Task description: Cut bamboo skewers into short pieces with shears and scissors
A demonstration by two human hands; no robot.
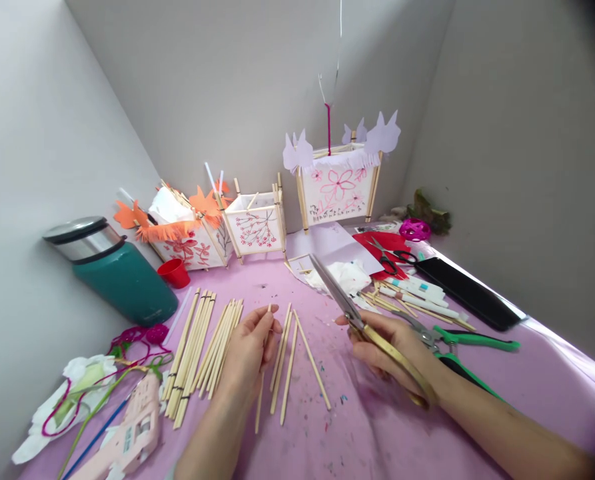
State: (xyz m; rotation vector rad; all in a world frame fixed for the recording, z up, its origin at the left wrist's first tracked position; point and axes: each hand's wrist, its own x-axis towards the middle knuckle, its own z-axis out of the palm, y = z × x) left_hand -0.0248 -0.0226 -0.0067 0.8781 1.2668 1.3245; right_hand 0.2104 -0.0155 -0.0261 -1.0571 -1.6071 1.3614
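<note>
My left hand (250, 340) is closed in a pinch on a thin wooden stick (260, 408). Its tip pokes out above the fingertips and its lower end shows below the hand. Wrapped around a pair of gold-handled scissors (338, 290) is my right hand (392, 340), with the blades pointing up and left, apart from the stick. Several loose sticks (288, 370) lie on the table between my hands. Left of my left hand are a bunch of plain sticks (218, 350) and sticks with dark bands (192, 360).
Paper lanterns stand along the back: an orange-trimmed one (192, 248), a plain one (256, 230) and a purple-trimmed one (340, 193). A teal bottle (124, 283), red cup (174, 273) and pink glue gun (134, 427) are left. Green-handled pruners (477, 340) and black-handled scissors (390, 263) lie right.
</note>
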